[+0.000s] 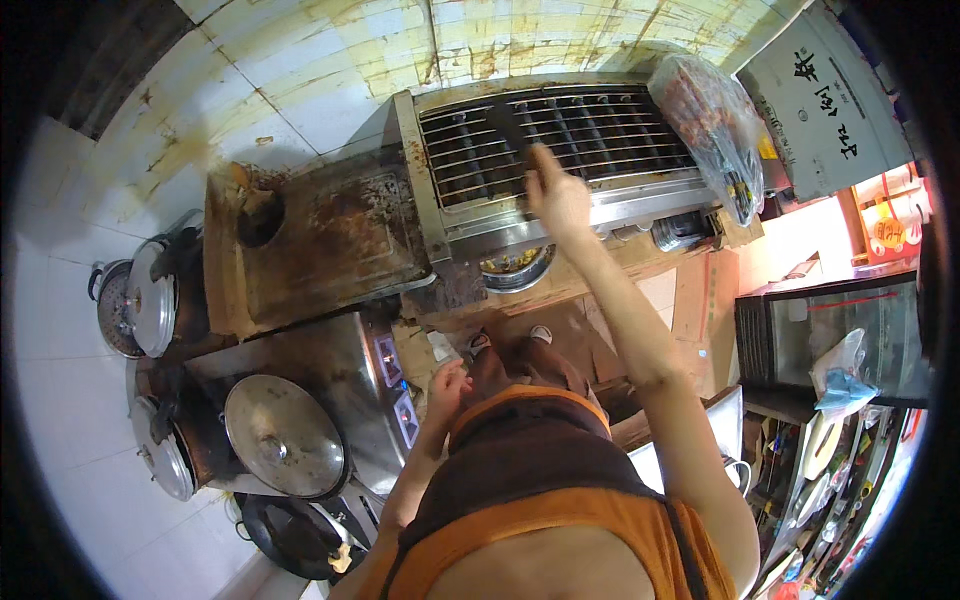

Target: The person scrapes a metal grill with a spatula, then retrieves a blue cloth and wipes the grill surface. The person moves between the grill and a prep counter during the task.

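My right hand reaches over the grill and grips the handle of a dark, flat tool, perhaps a brush; motion blurs its shape. The tool is over the wire grate, with dark tubes visible beneath the bars. A clear plastic bag of skewered meat lies across the grill's right end. My left hand hangs by my waist near the stove's control panel, fingers partly curled, with nothing visible in it.
Left of the grill is a stained metal tray. A lidded pan and lidded pots stand at left, a wok below. Under the grill's front sits a metal bowl of food. A cardboard box stands at right.
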`<state>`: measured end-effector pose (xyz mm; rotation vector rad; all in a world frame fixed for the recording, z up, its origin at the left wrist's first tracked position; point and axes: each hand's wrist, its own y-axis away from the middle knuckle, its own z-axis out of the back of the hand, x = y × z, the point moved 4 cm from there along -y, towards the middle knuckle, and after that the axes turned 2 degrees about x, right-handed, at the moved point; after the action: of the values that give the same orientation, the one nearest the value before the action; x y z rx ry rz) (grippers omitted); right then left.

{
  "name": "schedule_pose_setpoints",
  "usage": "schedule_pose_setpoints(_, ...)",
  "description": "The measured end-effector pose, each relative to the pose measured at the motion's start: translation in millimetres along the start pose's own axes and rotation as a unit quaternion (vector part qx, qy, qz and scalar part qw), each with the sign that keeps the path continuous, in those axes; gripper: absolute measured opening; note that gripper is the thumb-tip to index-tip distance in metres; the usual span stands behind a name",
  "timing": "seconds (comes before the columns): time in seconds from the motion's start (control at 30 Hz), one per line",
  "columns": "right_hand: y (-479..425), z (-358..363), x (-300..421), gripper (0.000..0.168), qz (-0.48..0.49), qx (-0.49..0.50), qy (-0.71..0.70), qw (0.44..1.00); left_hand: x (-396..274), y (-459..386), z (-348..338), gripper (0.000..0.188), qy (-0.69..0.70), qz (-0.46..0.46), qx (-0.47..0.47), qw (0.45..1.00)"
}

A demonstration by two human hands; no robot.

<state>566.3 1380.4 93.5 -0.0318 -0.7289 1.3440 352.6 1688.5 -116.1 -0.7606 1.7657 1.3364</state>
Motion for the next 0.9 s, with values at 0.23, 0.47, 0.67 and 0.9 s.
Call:
schedule_pose_setpoints(0.23, 4.2, 14.3, 24.4, 0.039, -0.06, 0.049, 0.001, 0.997, 9.6, 3.1, 4.3, 0.03, -0.002, 0.049, -0.018, 0.999)
schedule_pose_setpoints(0.47, -3.2, 22.5, -22.4, 0.037, -0.088, -0.044, -0.011, 0.995, 16.6, 1.0, 8.2, 0.03, -0.014, 0.024, 0.009, 1.0)
schedule_pose_setpoints(0.67, -10.7, -5.4, 40.2, 0.038, -0.052, 0.055, 0.053, 0.996, 5.7, 8.6, -0.7, 0.03, -0.039, 0.018, 0.02, 0.999)
schedule_pose_setpoints(0.9, 3.2, -29.7, 36.2, 0.051, -0.008, 0.063, 0.092, 0.994, 34.3, 14.1, 8.6, 0.03, -0.014, 0.037, -0.017, 0.999)
